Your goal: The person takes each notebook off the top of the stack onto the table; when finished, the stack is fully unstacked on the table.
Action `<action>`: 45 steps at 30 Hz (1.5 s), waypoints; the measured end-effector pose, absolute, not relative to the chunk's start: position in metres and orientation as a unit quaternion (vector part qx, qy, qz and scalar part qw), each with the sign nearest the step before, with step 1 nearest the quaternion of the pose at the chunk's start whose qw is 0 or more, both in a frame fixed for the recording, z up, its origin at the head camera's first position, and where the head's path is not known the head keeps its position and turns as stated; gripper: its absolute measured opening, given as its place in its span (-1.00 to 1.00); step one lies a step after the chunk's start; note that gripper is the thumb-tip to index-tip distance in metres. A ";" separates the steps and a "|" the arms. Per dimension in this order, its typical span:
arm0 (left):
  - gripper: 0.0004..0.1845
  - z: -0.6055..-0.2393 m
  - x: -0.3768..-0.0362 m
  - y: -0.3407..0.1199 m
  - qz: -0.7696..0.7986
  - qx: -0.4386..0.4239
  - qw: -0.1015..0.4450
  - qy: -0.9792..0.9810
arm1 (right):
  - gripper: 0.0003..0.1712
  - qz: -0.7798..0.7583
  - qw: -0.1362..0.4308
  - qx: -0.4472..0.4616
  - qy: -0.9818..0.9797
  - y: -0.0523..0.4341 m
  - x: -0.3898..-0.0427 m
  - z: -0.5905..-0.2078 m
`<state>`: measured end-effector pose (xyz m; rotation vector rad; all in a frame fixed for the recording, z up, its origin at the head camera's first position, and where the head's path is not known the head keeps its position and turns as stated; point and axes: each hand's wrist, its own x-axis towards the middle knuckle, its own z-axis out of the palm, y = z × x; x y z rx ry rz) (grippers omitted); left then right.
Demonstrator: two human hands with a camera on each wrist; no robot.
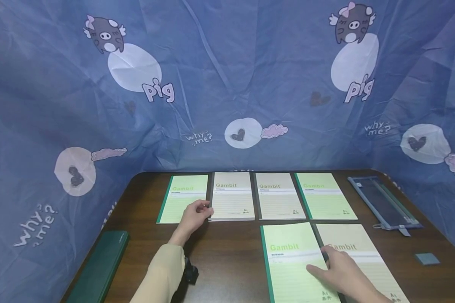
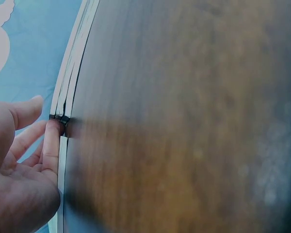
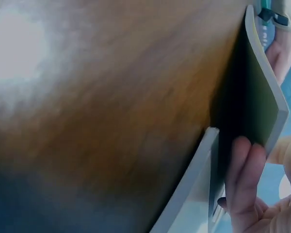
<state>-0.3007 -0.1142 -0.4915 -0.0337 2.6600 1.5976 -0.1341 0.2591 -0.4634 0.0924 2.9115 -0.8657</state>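
Note:
My right hand [image 1: 344,269] pinches the right edge of the front green Gambit notebook [image 1: 288,275], thumb on top. In the right wrist view, that notebook [image 3: 267,92] is raised off the table and bent, with fingertips beneath it. Beside it lies a front beige notebook [image 1: 373,265], partly covered by my right forearm. Loosely bent, the fingers of my left hand [image 1: 192,216] touch the lower left corner of a beige notebook stack [image 1: 233,200]; the thumb stands apart in the left wrist view. Left of the stack lies a green notebook [image 1: 186,194].
Another beige notebook [image 1: 279,198] and a green notebook [image 1: 326,195] continue the back row. A mesh zip pouch [image 1: 384,202] and a small grey-blue block [image 1: 427,259] lie at the right. A dark green case [image 1: 98,269] lies at the left edge. Behind hangs a blue curtain [image 1: 227,97].

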 end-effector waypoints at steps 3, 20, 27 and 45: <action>-0.59 -0.491 -0.301 -0.114 0.515 -0.010 0.018 0.857 | -0.21 -0.264 0.041 0.024 0.963 0.257 -0.134 -0.464; -0.58 -0.490 -0.302 -0.114 0.513 -0.014 0.021 0.858 | -0.31 -0.183 0.022 -0.005 0.983 0.258 -0.137 -0.465; -0.59 -0.488 -0.300 -0.113 0.515 -0.009 0.022 0.857 | -0.35 -0.180 0.010 -0.013 0.983 0.259 -0.138 -0.463; -0.58 -0.491 -0.301 -0.115 0.508 -0.013 0.021 0.861 | -0.51 -0.202 -0.054 -0.062 0.976 0.248 -0.162 -0.453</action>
